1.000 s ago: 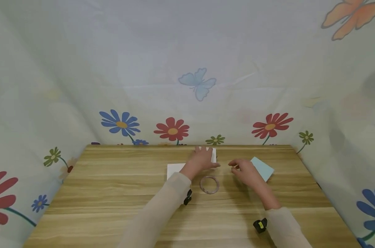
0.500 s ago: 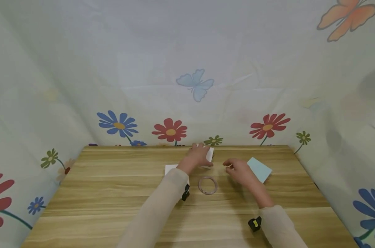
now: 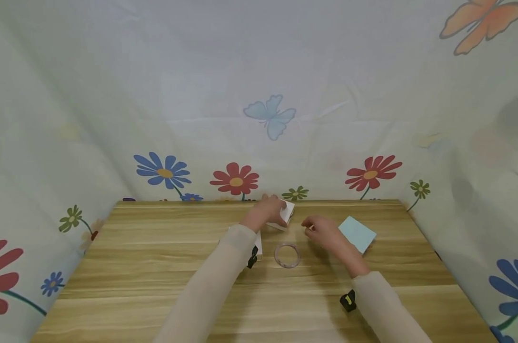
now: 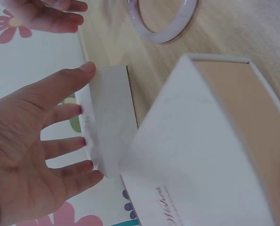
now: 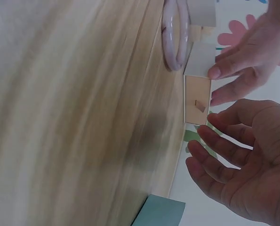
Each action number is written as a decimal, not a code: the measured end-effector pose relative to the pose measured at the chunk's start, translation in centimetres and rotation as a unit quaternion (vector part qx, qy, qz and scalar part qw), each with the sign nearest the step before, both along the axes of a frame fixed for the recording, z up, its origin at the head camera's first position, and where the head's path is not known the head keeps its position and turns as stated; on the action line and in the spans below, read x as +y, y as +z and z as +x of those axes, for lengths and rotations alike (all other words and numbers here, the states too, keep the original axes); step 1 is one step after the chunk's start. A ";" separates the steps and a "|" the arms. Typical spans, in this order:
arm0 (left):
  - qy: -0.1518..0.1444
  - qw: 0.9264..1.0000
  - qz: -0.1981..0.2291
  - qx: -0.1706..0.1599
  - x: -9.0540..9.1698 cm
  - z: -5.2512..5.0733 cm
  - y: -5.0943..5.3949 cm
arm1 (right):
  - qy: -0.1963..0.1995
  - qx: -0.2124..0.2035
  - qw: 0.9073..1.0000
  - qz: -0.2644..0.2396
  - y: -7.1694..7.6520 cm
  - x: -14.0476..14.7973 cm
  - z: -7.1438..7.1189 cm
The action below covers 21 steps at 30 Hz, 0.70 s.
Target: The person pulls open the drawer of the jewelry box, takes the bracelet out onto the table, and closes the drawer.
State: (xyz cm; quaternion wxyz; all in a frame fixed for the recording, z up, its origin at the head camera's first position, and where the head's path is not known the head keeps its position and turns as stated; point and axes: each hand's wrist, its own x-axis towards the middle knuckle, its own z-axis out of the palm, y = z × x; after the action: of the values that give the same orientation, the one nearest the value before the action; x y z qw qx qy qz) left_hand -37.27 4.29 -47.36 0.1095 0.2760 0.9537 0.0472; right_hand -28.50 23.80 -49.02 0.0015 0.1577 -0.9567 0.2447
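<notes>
At the table's back edge my left hand (image 3: 269, 209) spreads over a small white box (image 3: 287, 212). In the left wrist view the left hand (image 4: 41, 141) has nearly straight fingers, tips touching one long edge of that box (image 4: 114, 117). The right wrist view shows the small box's tan end (image 5: 196, 92) with a little tab. My right hand (image 3: 327, 233) hovers to its right, fingers loosely bent, holding nothing. A pale ring (image 3: 287, 255) lies nearer, between the forearms. A larger white box (image 4: 191, 150) with lettering is partly hidden by my left arm in the head view.
A light-blue box (image 3: 356, 234) lies turned at an angle beyond my right wrist. The wooden table (image 3: 156, 267) ends at a floral cloth (image 3: 199, 119) behind and at both sides. Both forearms reach across the table's front.
The small white box has turned and shifted slightly left with my left hand, its right side showing more. My right hand has moved a little left. Ring and light-blue box stay put.
</notes>
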 end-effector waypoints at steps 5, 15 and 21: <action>-0.015 1.000 -0.001 0.002 0.1 -0.1 0.6 | 0.003 -0.015 1.000 0.021 0.2 -0.4 -1.4; -0.016 1.000 0.011 0.007 0.2 0.0 0.3 | -0.008 -0.036 0.999 0.024 -0.6 -2.2 -3.6; -0.022 0.999 0.017 0.016 0.2 -0.1 0.4 | -0.025 -0.034 0.999 0.026 -1.3 -3.2 -4.7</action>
State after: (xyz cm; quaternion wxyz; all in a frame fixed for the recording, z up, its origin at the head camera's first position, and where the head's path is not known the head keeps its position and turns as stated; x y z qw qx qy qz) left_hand -37.32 4.52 -46.96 0.0903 0.2998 0.9480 0.0564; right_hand -33.17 20.61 -50.36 -0.0288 0.1254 -0.9660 0.2245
